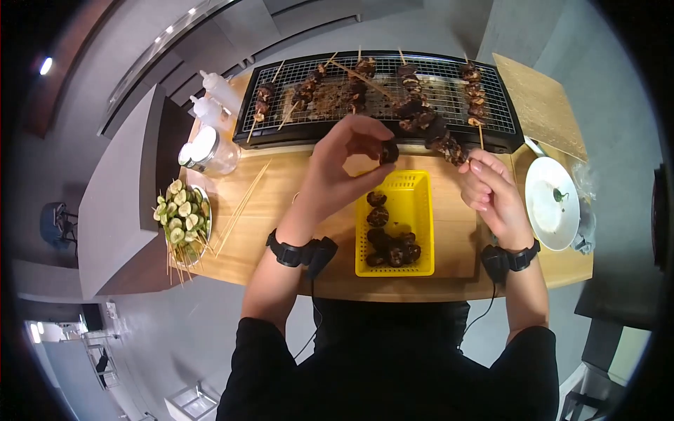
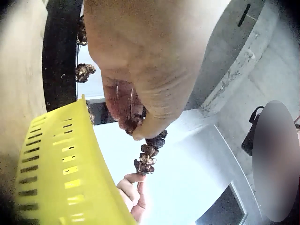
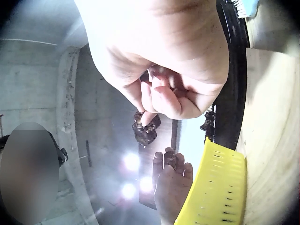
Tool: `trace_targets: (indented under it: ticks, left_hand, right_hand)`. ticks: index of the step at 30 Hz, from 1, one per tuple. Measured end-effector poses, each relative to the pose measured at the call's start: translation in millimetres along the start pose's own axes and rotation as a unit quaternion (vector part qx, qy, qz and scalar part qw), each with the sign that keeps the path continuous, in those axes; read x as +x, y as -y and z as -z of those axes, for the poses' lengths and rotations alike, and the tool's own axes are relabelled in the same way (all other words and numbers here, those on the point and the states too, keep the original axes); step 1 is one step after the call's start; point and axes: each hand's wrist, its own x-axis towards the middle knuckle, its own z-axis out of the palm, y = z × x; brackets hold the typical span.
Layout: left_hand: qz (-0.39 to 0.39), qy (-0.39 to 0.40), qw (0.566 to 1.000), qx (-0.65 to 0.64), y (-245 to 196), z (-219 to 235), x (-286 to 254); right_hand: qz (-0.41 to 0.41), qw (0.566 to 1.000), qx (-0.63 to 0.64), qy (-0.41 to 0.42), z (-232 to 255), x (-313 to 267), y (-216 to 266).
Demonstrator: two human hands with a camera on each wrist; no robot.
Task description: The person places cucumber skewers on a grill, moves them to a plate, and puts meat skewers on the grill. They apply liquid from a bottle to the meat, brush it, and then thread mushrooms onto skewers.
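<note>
My left hand [image 1: 333, 168] pinches a dark brown mushroom [image 1: 390, 151] between thumb and fingers, above the far end of a yellow basket [image 1: 430, 231]. In the right hand [image 1: 497, 196] is the near end of a skewer [image 1: 365, 85], threaded with several dark mushroom pieces [image 1: 446, 146]. It slants up and left, its bare tip over the grill. The right wrist view shows the right hand's fingers [image 3: 161, 96] curled in around that end. More dark mushrooms [image 1: 378, 215] lie in the basket. From the left wrist view, the threaded pieces [image 2: 147, 157] hang between the two hands.
A black grill [image 1: 316, 131] with several loaded skewers spans the back. White squeeze bottles [image 1: 207, 111] and lidded jars [image 1: 207, 149] stand left, near a plate of sliced green skewers [image 1: 184, 217]. Bare sticks [image 1: 242, 207] lie beside it. A white oval plate [image 1: 551, 221] sits at right.
</note>
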Motion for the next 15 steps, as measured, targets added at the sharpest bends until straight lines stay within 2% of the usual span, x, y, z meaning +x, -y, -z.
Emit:
trace_targets:
  ticks: [5,7,15]
  left_hand:
    - [-0.016,-0.126,0.992,-0.005,6.8,6.0,-2.9]
    - [-0.024,-0.156,0.987,0.038,14.3,11.6,-2.0]
    - [-0.054,-0.207,0.972,0.099,13.7,19.6,-0.7]
  right_hand:
    - [-0.006,1.0,-0.008,0.008,0.4,3.6,-3.0]
    - [-0.007,1.0,-0.012,0.003,0.8,4.9,-4.0]
    - [-0.007,0.999,-0.033,-0.019,3.0,6.9,-5.3]
